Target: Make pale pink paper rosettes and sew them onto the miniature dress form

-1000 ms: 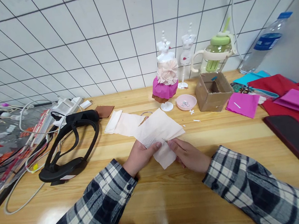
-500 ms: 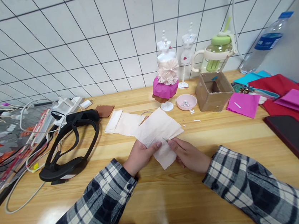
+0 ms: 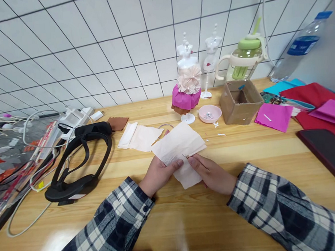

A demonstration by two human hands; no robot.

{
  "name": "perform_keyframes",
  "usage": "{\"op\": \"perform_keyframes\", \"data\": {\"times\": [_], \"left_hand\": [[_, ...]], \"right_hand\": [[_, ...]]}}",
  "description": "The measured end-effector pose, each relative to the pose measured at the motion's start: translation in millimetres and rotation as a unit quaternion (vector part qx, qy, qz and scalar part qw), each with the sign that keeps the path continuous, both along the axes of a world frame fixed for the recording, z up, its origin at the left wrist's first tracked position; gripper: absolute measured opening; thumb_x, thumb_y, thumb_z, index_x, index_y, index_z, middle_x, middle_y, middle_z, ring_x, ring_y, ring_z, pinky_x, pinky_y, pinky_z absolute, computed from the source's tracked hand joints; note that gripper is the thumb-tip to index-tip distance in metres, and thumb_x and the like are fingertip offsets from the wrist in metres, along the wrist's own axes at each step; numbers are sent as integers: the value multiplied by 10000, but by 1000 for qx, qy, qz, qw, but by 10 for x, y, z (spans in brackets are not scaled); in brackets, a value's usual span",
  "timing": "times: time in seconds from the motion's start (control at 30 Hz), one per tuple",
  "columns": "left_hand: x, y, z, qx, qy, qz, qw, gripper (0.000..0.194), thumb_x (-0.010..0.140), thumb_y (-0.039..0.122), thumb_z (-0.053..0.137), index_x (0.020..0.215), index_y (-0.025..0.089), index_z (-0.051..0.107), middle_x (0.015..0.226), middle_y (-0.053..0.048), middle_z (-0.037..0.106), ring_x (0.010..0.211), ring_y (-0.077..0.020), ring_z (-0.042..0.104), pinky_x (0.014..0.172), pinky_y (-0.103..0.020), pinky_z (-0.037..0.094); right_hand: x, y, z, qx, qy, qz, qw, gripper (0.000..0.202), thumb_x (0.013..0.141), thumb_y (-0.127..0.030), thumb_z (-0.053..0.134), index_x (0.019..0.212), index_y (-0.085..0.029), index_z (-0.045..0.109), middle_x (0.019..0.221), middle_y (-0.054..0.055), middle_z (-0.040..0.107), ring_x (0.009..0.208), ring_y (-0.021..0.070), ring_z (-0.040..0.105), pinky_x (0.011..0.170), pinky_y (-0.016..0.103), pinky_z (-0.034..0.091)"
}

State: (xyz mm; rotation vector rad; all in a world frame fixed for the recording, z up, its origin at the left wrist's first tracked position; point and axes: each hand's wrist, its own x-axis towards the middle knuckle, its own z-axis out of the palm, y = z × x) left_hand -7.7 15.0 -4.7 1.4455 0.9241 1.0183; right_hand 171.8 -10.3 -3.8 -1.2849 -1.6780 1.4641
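My left hand (image 3: 157, 175) holds a cream sheet of thin cloth (image 3: 177, 142) from its left side, thumb on top and the other fingers hidden underneath. My right hand (image 3: 213, 173) pinches at the sheet's right edge. A small, thin pointed thing (image 3: 185, 156), perhaps a needle, sticks out between the right thumb and forefinger, lying against the cloth; most of it is hidden. The sheet is held just above the table. Behind it lies another cream strip (image 3: 141, 137) with a folded left end.
A small dress form (image 3: 186, 95) with a magenta skirt stands behind, near a pink dish (image 3: 210, 114) of tiny pieces and a cardboard box (image 3: 238, 109). A black headset frame (image 3: 82, 163) and cables lie left. Coloured cloth (image 3: 275, 117) and a phone (image 3: 334, 159) lie right.
Both hands keep the same hold on the sheet. The sheet's lower edge has shifted slightly to the right, and the whole view has moved very slightly.
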Motion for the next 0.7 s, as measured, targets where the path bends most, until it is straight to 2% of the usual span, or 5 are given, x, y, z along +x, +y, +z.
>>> {"op": "perform_keyframes", "data": {"times": [0.17,0.3,0.43,0.6,0.7], "left_hand": [[8,-18,-17,-9,-9,-2,1000,907,773,378,710,1499,196,197,1421,-145,485,1318,-311,440,1128,-495,302],[22,-24,-25,-11,-13,-6,1000,859,783,371,702,1485,186,243,1386,-138,524,1288,-302,475,1119,-479,322],[29,-19,7,-8,-14,-10,1000,845,775,381,707,1476,205,267,1414,-116,501,1283,-288,483,1121,-452,328],[9,-22,23,-24,2,-8,1000,753,761,417,710,1410,177,411,1362,-128,554,1259,-306,504,1098,-468,357],[0,-21,6,-29,-1,29,999,679,799,455,658,1380,166,457,1316,-124,595,1248,-300,514,1104,-463,349]], "right_hand": [[-8,-1,-12,4,9,-5,1000,437,926,-609,294,842,-221,476,688,-7,506,681,154,517,615,290,436],[-8,-1,-11,0,4,-9,1000,419,937,-589,286,845,-221,464,656,-23,476,640,144,495,596,285,423],[-10,0,-12,-6,4,-4,1000,414,941,-586,282,848,-223,456,631,-36,451,589,134,465,560,277,404],[-9,7,-23,-8,7,-6,1000,442,924,-628,284,847,-226,450,639,-34,460,577,135,463,545,278,395],[-4,8,-20,-9,12,0,1000,453,919,-640,281,850,-225,452,640,-32,464,574,135,462,537,276,389]]}}
